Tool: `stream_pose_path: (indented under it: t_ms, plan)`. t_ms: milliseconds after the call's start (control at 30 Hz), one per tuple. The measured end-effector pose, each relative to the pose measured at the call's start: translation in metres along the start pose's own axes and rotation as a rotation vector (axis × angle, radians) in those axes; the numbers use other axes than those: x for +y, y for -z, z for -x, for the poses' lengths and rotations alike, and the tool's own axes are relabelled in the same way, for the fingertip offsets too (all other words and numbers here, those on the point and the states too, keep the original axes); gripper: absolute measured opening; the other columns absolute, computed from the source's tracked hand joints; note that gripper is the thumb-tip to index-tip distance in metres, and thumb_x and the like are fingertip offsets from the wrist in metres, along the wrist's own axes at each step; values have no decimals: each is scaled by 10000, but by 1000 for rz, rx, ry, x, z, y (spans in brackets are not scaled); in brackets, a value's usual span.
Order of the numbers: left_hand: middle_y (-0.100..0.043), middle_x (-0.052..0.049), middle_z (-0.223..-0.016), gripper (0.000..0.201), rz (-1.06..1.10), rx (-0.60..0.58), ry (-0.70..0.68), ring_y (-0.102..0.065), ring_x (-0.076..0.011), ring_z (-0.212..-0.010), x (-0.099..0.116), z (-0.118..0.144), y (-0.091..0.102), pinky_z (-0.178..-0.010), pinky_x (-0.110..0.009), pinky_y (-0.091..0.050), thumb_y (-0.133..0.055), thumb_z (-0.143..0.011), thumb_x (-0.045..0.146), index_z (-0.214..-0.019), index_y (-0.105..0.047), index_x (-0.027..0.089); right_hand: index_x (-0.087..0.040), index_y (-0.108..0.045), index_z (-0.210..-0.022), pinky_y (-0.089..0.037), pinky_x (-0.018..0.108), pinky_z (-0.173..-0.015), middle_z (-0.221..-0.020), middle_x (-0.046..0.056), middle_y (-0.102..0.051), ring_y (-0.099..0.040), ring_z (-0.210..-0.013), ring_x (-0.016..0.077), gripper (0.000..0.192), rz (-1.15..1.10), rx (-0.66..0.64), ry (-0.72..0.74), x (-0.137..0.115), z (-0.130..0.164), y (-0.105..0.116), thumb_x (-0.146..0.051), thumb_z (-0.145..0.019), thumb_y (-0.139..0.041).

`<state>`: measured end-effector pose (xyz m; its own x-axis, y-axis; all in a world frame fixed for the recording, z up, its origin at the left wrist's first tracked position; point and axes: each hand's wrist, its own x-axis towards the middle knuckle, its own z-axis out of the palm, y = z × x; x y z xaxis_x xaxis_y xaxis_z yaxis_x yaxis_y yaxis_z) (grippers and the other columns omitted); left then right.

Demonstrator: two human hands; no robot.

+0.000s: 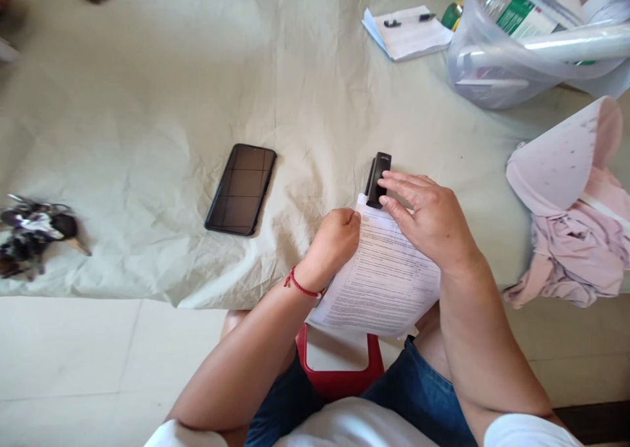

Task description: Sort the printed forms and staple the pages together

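Left hand (336, 237): curled into a loose fist, pinching the top left edge of a stack of printed papers (381, 279). A red string bracelet (298, 284) sits on the wrist just behind it.

Right hand (427, 216): fingers held together and laid flat, pressing down on a black stapler (377, 179). The fingertips rest on the stapler's near end; the palm covers the upper right part of the papers. Whether the thumb grips anything underneath cannot be told.

Stapler: directly ahead of the right fingertips, its near end over the top corner of the papers, the far end pointing away from the person. It lies on a surface covered with a creased pale cloth (315, 92).

Papers: between and under both hands, tilted, the lower edge hanging past the surface edge over the lap and a red stool (339, 373).

Around: a dark phone (241, 188) lies face up, left of the left hand and apart from it. A bunch of keys (30, 232) lies far to the left. Well beyond the right hand, a notepad with a pen (407, 32) and a clear plastic tub (497, 60). Right of the right hand, a pink garment (581, 237).
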<state>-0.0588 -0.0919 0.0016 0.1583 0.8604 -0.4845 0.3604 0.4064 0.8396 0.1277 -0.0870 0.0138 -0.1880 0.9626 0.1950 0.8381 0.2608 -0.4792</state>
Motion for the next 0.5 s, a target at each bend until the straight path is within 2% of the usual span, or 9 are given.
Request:
stream_pose_path:
  t_ms: [200,367,500]
  plan:
    - [-410,49,-652,428,-16,8,0,-365,-141,-635,1,0,1,-609,-327,-275,-496,-1077,217,-656,-423,242,-208,-867,-1367,-548,595,-1331,-1499,103,-799,-731,-1487,318,354,22,-13,32,-3,2,-5,-235,-1113,-623]
    - [-374,60,-645,457,-40,-4,22,-344,-135,-621,3,1,1,-612,-329,-263,-491,-1094,202,-649,-396,246,-245,-893,-1294,-627,607,-1210,-1416,88,-841,-761,-1389,342,284,-3,26,-25,-2,-2,-5,-316,-1084,-716]
    - [-361,65,-646,451,-44,-20,32,-341,-135,-622,3,2,2,-612,-328,-260,-478,-1096,191,-655,-406,249,-236,-883,-1324,-587,597,-1283,-1433,90,-834,-747,-1440,324,305,-17,33,-24,-2,-2,-7,-271,-1076,-710]
